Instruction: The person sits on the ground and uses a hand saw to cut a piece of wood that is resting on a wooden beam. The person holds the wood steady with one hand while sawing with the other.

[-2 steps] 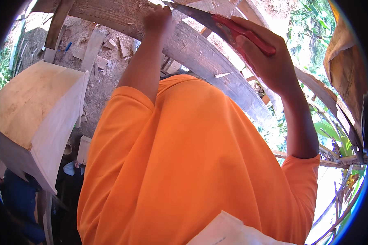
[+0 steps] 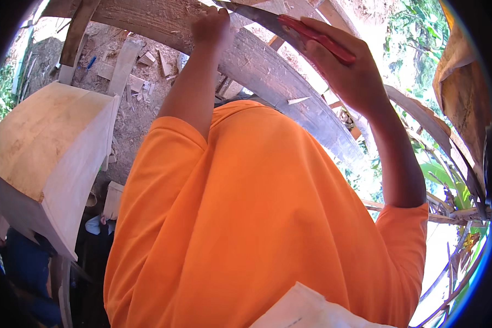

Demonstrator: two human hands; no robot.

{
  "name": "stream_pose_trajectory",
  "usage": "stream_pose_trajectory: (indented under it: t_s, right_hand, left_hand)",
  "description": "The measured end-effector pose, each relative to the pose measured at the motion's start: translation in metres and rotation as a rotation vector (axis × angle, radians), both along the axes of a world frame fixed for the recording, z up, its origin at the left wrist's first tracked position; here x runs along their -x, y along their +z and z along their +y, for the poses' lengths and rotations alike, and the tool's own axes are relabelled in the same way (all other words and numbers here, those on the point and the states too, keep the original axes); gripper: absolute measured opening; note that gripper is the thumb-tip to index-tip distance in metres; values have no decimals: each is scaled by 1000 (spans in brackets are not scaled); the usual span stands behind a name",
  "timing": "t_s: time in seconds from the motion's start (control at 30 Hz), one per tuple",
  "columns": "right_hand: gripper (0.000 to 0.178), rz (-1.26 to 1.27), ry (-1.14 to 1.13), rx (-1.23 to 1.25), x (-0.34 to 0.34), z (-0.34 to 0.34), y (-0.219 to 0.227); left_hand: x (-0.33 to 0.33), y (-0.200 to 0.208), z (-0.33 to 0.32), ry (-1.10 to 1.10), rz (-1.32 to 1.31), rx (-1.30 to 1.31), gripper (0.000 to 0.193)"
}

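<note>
Head view shows two bare hands, well apart from each other, beyond an orange shirt [image 2: 257, 218]. Right hand [image 2: 352, 76] is closed around the red handle [image 2: 333, 48] of a saw [image 2: 262, 17], whose dark blade points to the far left. Left hand [image 2: 210, 28] is over the far part of a plank bench [image 2: 268, 71], near the blade's front end; it is blurred, so I cannot tell if it grips something. On the bench, nearer and to the right, lies a pale sliver of wood [image 2: 298, 100]. At left stands a pale wooden box [image 2: 49, 136], and wood scraps [image 2: 146, 59] are scattered on the ground [image 2: 142, 33] beyond it.
</note>
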State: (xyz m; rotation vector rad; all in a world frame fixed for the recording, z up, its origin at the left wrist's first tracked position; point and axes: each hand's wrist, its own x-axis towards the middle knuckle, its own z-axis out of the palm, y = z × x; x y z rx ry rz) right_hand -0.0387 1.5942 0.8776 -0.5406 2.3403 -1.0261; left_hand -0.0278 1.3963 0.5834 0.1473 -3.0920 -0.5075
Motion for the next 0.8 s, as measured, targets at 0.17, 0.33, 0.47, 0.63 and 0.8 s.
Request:
stream_pose_trajectory:
  t_s: [0.17,0.33,0.47,0.63,0.8]
  right_hand:
    - [30,-33,-85,-62,65,-61,-106]
    - [28,-66,-92,-51,66,-56,-106]
    - [28,-109,-74,19,41,-38,-59]
    - [39,-247,-106,4,18,-15,25]
    - [38,-217,-2,-44,24,-18,61]
  left_hand:
    - [4,7,17,-71,-18,-12,54]
    - [15,-2,4,-48,-1,-6,56]
    - [5,4,4,-49,-16,47,55]
    - [10,2,7,-18,-60,27,54]
    - [6,7,6,14,-102,1,55]
